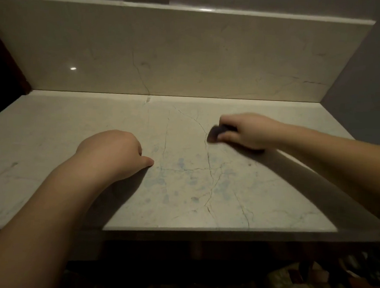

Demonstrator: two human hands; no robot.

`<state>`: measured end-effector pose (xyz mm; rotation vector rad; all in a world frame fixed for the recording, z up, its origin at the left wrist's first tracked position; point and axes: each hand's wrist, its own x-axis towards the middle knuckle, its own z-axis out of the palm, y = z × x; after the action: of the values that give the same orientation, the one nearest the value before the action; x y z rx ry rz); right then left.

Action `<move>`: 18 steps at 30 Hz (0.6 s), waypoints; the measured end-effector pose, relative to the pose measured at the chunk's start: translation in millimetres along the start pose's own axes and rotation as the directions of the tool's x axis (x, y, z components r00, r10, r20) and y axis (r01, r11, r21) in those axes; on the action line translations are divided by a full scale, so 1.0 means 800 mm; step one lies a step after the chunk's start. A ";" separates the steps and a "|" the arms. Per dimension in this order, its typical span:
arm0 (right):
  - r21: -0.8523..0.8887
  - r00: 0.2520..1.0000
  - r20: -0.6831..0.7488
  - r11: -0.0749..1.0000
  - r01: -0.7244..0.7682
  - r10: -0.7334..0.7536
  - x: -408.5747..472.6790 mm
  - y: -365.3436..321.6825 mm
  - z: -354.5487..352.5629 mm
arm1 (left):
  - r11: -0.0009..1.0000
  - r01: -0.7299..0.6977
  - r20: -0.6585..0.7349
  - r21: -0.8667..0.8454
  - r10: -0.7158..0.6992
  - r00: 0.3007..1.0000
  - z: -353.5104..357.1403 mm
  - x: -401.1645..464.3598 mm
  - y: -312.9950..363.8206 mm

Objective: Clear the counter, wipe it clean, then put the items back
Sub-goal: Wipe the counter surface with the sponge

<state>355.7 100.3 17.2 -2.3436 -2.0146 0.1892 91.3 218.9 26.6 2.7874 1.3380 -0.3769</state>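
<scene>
Dim warm light, heavy forearm shadows, motion-blurred right hand (pixel 250 130), wide-angle edge bending.

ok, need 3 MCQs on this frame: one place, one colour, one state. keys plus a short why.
1. Where is the right hand?
A. back right of the pale marble counter
B. front left edge
C. off the counter

2. Colour of the small wiping pad in it?
A. white
B. dark
C. yellow

3. The left hand is:
A. lifting a bottle
B. holding a sponge
C. resting on the counter, holding nothing visible

Key: 1A, it sits towards the backsplash; 2B, the pad looks dark; 3C, curled fingers, nothing visible inside.
</scene>
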 end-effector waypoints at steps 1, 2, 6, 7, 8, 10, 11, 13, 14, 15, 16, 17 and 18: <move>-0.004 0.998 -0.031 0.998 -0.061 0.061 0.014 0.010 -0.004 | 1.000 0.005 0.003 -0.008 -0.005 1.000 -0.001 -0.002 0.001; -0.007 0.993 -0.056 0.995 -0.103 0.103 0.027 0.019 -0.005 | 1.000 0.012 0.002 -0.018 -0.012 1.000 -0.002 -0.003 0.003; 0.019 0.996 -0.081 0.999 0.032 -0.030 0.005 -0.008 0.011 | 0.996 0.041 -0.015 -0.079 -0.043 0.999 0.003 -0.010 0.007; 0.039 0.987 -0.068 0.988 0.146 -0.144 -0.020 -0.028 0.015 | 0.994 0.041 -0.018 -0.099 -0.043 0.999 0.006 -0.012 0.008; 0.070 0.964 -0.050 0.962 0.264 -0.261 -0.048 -0.048 0.020 | 0.992 0.038 -0.025 -0.120 -0.041 0.999 0.009 -0.014 0.009; 0.138 0.902 0.007 0.894 0.427 -0.432 -0.094 -0.077 0.025 | 0.988 0.013 -0.060 -0.155 -0.022 0.998 0.013 -0.020 0.012; 0.138 0.886 0.031 0.880 0.454 -0.462 -0.103 -0.079 0.026 | 0.986 -0.017 -0.081 -0.164 0.004 0.997 0.014 -0.024 0.016; 0.098 0.901 0.033 0.899 0.427 -0.432 -0.091 -0.072 0.021 | 0.974 -0.092 -0.098 -0.205 0.073 0.992 0.012 -0.033 0.026; 0.066 0.926 0.019 0.925 0.375 -0.377 -0.073 -0.064 0.017 | 0.963 -0.122 -0.098 -0.239 0.101 0.990 0.009 -0.038 0.033; 0.023 0.953 0.004 0.952 0.304 -0.304 -0.052 -0.053 0.013 | 0.953 -0.135 -0.093 -0.270 0.114 0.989 0.007 -0.043 0.041; -0.019 0.976 -0.002 0.976 0.217 -0.217 -0.031 -0.040 0.008 | 0.946 -0.137 -0.094 -0.293 0.114 0.989 0.006 -0.047 0.048; -0.056 0.989 -0.011 0.987 0.150 -0.151 -0.011 -0.026 0.005 | 0.944 -0.132 -0.098 -0.301 0.107 0.989 0.007 -0.049 0.053; -0.082 0.993 -0.023 0.990 0.117 -0.120 0.003 -0.017 0.006 | 0.947 -0.126 -0.101 -0.295 0.100 0.990 0.009 -0.051 0.057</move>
<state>342.3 104.8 13.5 -2.2481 -2.1795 0.0726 100.4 158.3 25.3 2.6316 1.1310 -0.0446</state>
